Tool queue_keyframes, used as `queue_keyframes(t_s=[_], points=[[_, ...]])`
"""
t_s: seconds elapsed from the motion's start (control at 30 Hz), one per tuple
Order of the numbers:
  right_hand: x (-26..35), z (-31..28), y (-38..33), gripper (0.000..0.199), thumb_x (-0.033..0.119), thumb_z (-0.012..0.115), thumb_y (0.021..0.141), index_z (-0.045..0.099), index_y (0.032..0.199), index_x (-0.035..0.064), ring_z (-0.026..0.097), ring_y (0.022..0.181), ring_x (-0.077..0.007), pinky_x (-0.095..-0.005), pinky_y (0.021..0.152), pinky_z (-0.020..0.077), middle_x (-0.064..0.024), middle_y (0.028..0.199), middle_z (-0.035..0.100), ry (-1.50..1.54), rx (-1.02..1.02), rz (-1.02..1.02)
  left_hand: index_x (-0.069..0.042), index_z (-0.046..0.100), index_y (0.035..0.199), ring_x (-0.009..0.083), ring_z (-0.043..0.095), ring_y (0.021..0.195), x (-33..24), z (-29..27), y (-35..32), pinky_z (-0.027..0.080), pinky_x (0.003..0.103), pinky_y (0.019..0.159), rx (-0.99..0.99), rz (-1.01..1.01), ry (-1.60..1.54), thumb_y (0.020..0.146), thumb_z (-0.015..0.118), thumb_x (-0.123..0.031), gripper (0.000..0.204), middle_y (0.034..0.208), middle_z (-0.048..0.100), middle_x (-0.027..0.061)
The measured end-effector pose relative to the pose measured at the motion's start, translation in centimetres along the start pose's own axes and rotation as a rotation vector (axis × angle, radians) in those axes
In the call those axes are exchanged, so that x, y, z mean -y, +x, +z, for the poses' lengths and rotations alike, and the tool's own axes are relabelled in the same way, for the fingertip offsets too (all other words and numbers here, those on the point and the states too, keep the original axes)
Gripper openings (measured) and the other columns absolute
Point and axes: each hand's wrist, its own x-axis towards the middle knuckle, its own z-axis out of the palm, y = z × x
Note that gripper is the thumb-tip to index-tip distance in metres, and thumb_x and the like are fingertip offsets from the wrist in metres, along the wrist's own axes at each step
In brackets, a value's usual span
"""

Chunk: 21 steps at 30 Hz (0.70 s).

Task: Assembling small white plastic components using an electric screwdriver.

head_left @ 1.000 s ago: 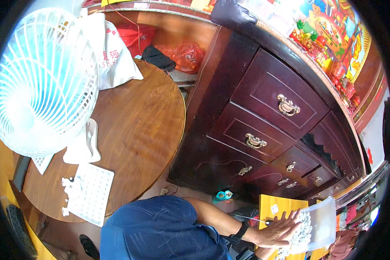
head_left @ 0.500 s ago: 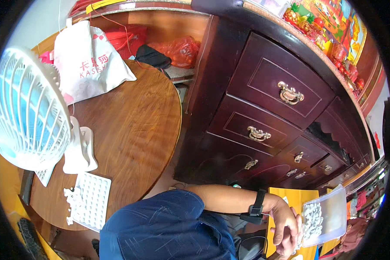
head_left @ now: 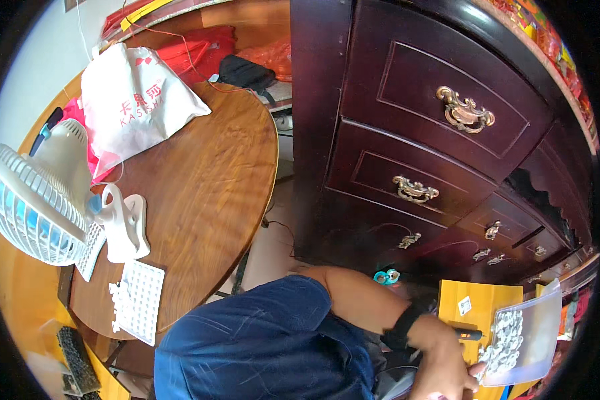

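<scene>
My left hand [head_left: 445,363], with a black band [head_left: 400,328] on its wrist, reaches in at the lower right. Its fingers curl downward and are partly hidden or cut off by the lower edge. What they hold, if anything, I cannot make out. Just right of the fingertips, a translucent plastic bin [head_left: 539,343] contains many small white ring-like parts [head_left: 507,339]. Both are over a yellow work surface [head_left: 490,297]. A dark stick-shaped tool with an orange mark [head_left: 469,334] lies between my hand and the bin. My right hand is out of view.
On the round wooden table [head_left: 213,180] at left stand a white fan [head_left: 37,207], a white clamp-like stand [head_left: 123,230], a white dimpled tray [head_left: 143,300] with small white pieces [head_left: 119,303], and a white bag [head_left: 137,107]. A dark drawer cabinet [head_left: 393,153] rises behind my arm.
My view has shifted. My left hand has turned and sits lower, its fingers beside the bin's parts; earlier they were pinched together in front of it. The tool beside the bin has come into sight.
</scene>
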Motion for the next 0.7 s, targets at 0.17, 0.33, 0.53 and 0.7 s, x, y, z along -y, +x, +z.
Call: queue_keyframes(t_s=[0.17,0.33,0.53,0.7], points=[[0.1,-0.3,1.5,0.07,0.058,0.039,0.099,0.027,0.15,0.0121,0.034,0.139,-0.0294,-0.0456,0.118,0.0235,-0.0129,0.15,0.037,-0.024,0.067,-0.008,-0.001,0.05,0.133,0.0456,0.029,0.133,0.4,1.8,0.7,0.037,0.056,0.097,-0.218,-0.284,0.478,0.087,0.053,-0.029,0.054,0.143,0.028,0.0328],[-0.7,-0.6,3.4,0.07,0.057,0.039,0.099,0.026,0.15,0.0121,0.034,0.139,-0.0296,-0.0456,0.118,0.0233,-0.013,0.15,0.036,-0.03,0.177,0.006,-0.001,0.042,0.139,0.0512,0.028,0.139,1.1,-0.6,0.4,0.039,0.061,0.098,-0.094,-0.624,0.573,0.089,0.044,-0.029,0.058,0.149,0.022,0.041],[-0.4,-4.1,3.0,0.065,0.052,0.036,0.1,0.025,0.151,0.013,0.04,0.131,-0.0307,-0.0465,0.113,0.0292,-0.0136,0.152,0.034,0.115,-0.079,0.024,-0.001,0.038,0.143,0.0484,0.025,0.141,1.5,-0.6,2.1,0.034,0.061,0.102,-0.307,-0.644,0.444,0.092,0.046,-0.032,0.06,0.152,0.012,0.0404],[2.6,3.4,6.2,0.066,0.055,0.032,0.101,0.025,0.151,0.0132,0.044,0.123,-0.0257,-0.0441,0.11,0.0303,-0.015,0.15,0.035,0.061,-0.636,0.026,-0.009,0.03,0.151,0.0347,-0.001,0.151,1.6,1.2,6.9,0.005,0.059,0.117,-0.686,-0.724,0.234,0.092,0.047,-0.051,0.074,0.161,0.004,0.0227]])
